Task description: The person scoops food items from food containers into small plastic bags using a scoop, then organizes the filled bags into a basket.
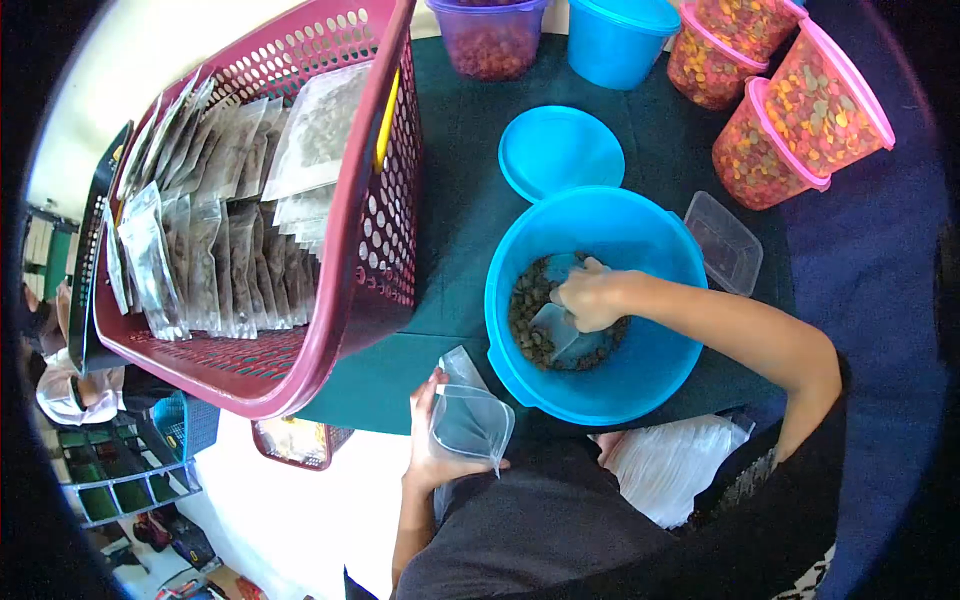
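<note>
My right hand (596, 296) is closed around a clear plastic scoop (562, 332) inside a large round blue tub (664, 262). The scoop's end rests among dark brown pellets or chunks (528, 292) at the tub's bottom. Near my lap, left of the tub, my left hand (422, 445) grips a clear plastic pouch (474, 424), its mouth spread wide and facing up. What the pouch contains, if anything, I cannot make out. A stack of clear plastic bags (672, 462) lies on my lap below the tub.
A tall maroon basket (345, 290) with rows of filled pouches (215, 250) stands left. Behind the blue tub lie a blue lid (562, 152) and a clear rectangular container (724, 243). Pink-lidded tubs (765, 150), a purple tub (490, 40) and another blue tub (615, 45) stand farther back.
</note>
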Motion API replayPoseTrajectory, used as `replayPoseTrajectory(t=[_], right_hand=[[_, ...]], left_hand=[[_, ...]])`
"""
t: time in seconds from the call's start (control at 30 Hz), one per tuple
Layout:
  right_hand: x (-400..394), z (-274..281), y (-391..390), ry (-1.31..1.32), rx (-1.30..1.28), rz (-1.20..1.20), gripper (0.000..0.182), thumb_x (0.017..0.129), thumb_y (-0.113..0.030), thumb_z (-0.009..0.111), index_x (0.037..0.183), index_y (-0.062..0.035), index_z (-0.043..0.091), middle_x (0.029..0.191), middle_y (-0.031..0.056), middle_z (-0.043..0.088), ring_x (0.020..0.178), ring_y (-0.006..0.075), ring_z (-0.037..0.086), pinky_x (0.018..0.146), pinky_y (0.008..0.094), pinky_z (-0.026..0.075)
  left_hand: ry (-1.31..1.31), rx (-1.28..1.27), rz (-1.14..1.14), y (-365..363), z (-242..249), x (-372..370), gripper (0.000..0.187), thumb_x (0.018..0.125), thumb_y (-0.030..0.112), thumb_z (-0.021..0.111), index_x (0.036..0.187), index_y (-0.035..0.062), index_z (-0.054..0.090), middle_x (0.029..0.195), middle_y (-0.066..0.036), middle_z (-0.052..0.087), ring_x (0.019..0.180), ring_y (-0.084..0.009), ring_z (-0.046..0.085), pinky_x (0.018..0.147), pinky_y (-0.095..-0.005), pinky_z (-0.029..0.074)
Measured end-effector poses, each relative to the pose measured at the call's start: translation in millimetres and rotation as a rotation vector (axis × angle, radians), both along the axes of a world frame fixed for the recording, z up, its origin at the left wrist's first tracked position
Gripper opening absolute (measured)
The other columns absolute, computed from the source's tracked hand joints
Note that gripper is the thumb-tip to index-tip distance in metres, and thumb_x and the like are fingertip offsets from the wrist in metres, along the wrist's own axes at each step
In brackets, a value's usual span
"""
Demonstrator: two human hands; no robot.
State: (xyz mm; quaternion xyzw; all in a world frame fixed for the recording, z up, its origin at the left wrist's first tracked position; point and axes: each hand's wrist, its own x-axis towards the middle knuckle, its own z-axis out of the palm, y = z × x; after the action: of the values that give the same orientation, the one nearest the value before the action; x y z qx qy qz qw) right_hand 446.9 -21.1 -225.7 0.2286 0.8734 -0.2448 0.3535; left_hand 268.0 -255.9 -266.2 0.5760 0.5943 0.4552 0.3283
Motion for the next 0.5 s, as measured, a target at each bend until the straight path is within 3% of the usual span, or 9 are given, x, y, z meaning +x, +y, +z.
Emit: replayPoseTrajectory(t=[0.07, 0.13, 0.27, 0.33, 0.4, 0.43, 0.5], right_hand=[[1, 7, 4, 0.099, 0.004, -0.017, 0.020, 0.068, -0.013, 0.047, 0.081, -0.0026, 0.059, 0.086, 0.0162, 0.057, 0.088, 0.0302, 0.052, 0.082, 0.0431, 0.028], [4, 18, 8, 0.164, -0.027, -0.025, 0.019, 0.076, -0.020, 0.047, 0.084, -0.0051, 0.056, 0.078, 0.0125, 0.055, 0.088, 0.0272, 0.048, 0.079, 0.0399, 0.027], [18, 26, 4, 0.284, -0.103, -0.147, 0.014, 0.072, -0.018, 0.048, 0.076, -0.0079, 0.056, 0.076, 0.0106, 0.056, 0.080, 0.0277, 0.052, 0.082, 0.0413, 0.024], [25, 25, 0, 0.307, -0.095, -0.152, 0.016, 0.074, -0.021, 0.048, 0.078, -0.0087, 0.057, 0.078, 0.0098, 0.056, 0.082, 0.0268, 0.052, 0.082, 0.0409, 0.027], [32, 25, -6, 0.358, -0.162, -0.249, 0.018, 0.075, -0.022, 0.048, 0.081, -0.0083, 0.058, 0.082, 0.0103, 0.057, 0.084, 0.0265, 0.052, 0.080, 0.0395, 0.033], [35, 25, -9, 0.365, -0.169, -0.270, 0.019, 0.075, -0.021, 0.048, 0.083, -0.0071, 0.058, 0.083, 0.0112, 0.058, 0.083, 0.0255, 0.053, 0.074, 0.0366, 0.039], [41, 27, -15, 0.399, -0.191, -0.337, 0.018, 0.074, -0.020, 0.048, 0.082, -0.0066, 0.058, 0.082, 0.0115, 0.058, 0.081, 0.0251, 0.054, 0.071, 0.0358, 0.040]], left_hand=[[0.018, -0.021, 0.018, 1, 1, 3, 0.123, 0.026, 0.036, 0.085, 0.124, 0.0032, 0.018, 0.121, -0.015, 0.027, 0.117, -0.0310, 0.028, 0.096, -0.0440, 0.027], [-0.077, 0.092, 0.010, 5, -3, 6, 0.117, 0.029, 0.031, 0.085, 0.124, 0.0043, 0.021, 0.116, -0.016, 0.032, 0.108, -0.0305, 0.036, 0.091, -0.0418, 0.032], [0.036, 0.130, -0.030, 15, 0, 8, 0.105, 0.033, 0.027, 0.084, 0.118, 0.0040, 0.027, 0.113, -0.016, 0.036, 0.108, -0.0316, 0.037, 0.090, -0.0413, 0.032], [-0.041, 0.131, -0.049, 15, -7, 7, 0.103, 0.035, 0.027, 0.083, 0.118, 0.0041, 0.028, 0.114, -0.016, 0.036, 0.108, -0.0325, 0.036, 0.090, -0.0418, 0.032], [0.012, 0.117, -0.130, 15, -7, 3, 0.112, 0.030, 0.032, 0.085, 0.120, 0.0041, 0.026, 0.115, -0.012, 0.030, 0.111, -0.0271, 0.033, 0.092, -0.0415, 0.031], [0.062, 0.078, -0.145, 14, -6, -1, 0.116, 0.029, 0.032, 0.085, 0.122, 0.0040, 0.022, 0.117, -0.013, 0.027, 0.110, -0.0273, 0.033, 0.093, -0.0423, 0.030], [0.020, 0.123, -0.158, 13, -4, -6, 0.115, 0.030, 0.031, 0.085, 0.123, 0.0038, 0.021, 0.119, -0.015, 0.028, 0.111, -0.0307, 0.032, 0.092, -0.0427, 0.030]])
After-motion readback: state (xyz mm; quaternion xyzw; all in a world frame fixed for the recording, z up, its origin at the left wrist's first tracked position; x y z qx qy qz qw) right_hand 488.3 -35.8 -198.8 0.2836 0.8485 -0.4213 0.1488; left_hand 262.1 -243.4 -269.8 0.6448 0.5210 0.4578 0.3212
